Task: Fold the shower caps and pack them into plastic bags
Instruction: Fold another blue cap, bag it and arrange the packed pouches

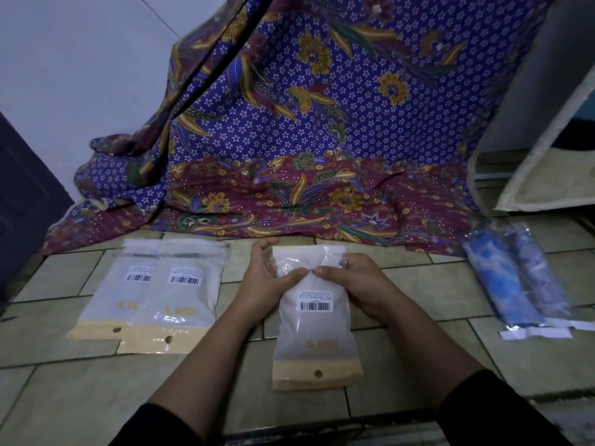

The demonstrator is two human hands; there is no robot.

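Head view: a big purple and maroon flowered cloth [322,123] hangs over the far edge of the tiled floor [96,397] and closes that side. A dark door [22,204] bounds the left edge and a pale leaning board [544,149] fills the far right corner. Bare tiles lie open along the near edge and between the groups of bags.

Toward the left edge lie the outer left bag [109,297] and the inner left bag [180,300], frosted and overlapping. Near the right edge lie the blue cap bag [502,284] and, touching it, the pale cap bag [541,278], each holding a rolled cap.

The middle bag [314,329] lies between the forearms. The left hand [267,278] and right hand [360,284] grip its far half, thumbs meeting on its front and fingers curled at its side edges.

Its barcode sticker [315,302] has print too small to read. Faint gold lettering sits lower down, illegible, above a tan strip [317,375] with a round hole.
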